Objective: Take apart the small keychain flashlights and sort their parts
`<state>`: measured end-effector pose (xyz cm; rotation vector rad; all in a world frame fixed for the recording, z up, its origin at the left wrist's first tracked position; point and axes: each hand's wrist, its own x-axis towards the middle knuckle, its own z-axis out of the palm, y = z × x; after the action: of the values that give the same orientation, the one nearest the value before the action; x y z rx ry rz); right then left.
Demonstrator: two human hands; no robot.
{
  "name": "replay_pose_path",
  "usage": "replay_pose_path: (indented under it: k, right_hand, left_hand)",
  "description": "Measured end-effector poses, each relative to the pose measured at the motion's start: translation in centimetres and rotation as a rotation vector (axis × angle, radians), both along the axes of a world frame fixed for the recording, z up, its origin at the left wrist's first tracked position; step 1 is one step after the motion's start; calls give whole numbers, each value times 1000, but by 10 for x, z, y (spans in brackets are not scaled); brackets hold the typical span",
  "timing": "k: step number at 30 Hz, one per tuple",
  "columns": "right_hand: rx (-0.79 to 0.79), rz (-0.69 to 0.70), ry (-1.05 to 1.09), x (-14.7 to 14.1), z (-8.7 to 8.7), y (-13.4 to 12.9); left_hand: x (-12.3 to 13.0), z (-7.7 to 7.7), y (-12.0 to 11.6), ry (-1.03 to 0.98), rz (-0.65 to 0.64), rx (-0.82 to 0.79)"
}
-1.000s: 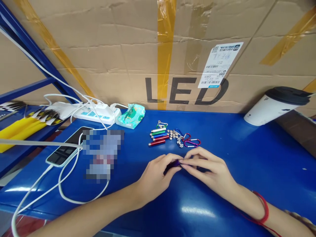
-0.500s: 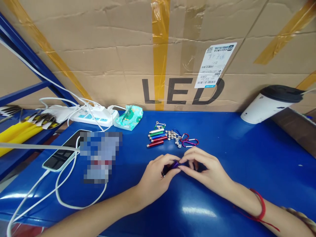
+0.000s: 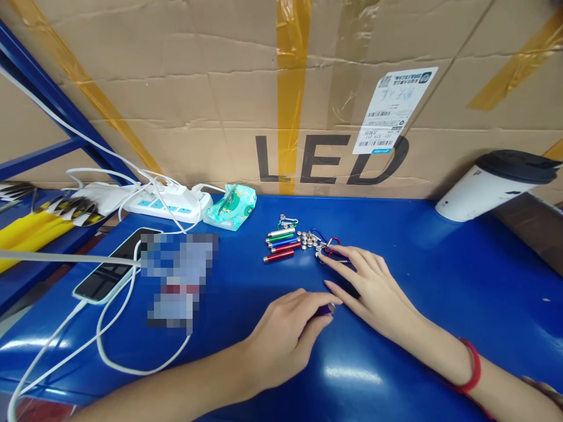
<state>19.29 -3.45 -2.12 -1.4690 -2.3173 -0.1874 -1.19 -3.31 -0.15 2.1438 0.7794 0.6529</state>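
My left hand [image 3: 288, 334] is closed round a short purple metal tube [image 3: 326, 310], whose round silver end faces right; the rest of the tube is hidden by the fingers. My right hand [image 3: 373, 287] reaches forward with its fingers apart. Its index fingertip is at a small silver disc [image 3: 319, 255], on the near side of a cluster of button-like silver discs [image 3: 307, 239]. Under and beyond those fingers lie a purple carabiner [image 3: 341, 259], partly covered, and a red carabiner [image 3: 335, 241]. Left of the discs, several slim tubes in red [image 3: 278, 257], blue, green and silver lie side by side.
Silver clips with a green carabiner [image 3: 287, 222] lie behind the tubes. At left are a phone [image 3: 116, 266], white cables, a power strip [image 3: 165, 208] and a tissue pack [image 3: 231, 207]. A lidded cup [image 3: 488, 184] stands at right. A large cardboard box [image 3: 211, 111] walls the back.
My right hand has let go of the purple tube and moved forward to the silver discs, its fingers spreading. My left hand has shifted slightly right and nearer, still holding the tube.
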Motion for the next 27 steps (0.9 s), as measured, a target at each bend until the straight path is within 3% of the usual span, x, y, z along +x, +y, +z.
replay_pose_path:
  k: [10, 19, 27]
  right_hand:
    - [39, 70, 169, 2, 2, 0]
    - [73, 123, 397, -2, 10, -4]
    - [-120, 0, 801, -12, 25, -10]
  left_hand:
    - [0, -1, 2, -62, 90, -178]
    - [0, -5, 10, -31, 148, -101]
    - [2, -4, 15, 34, 141, -59]
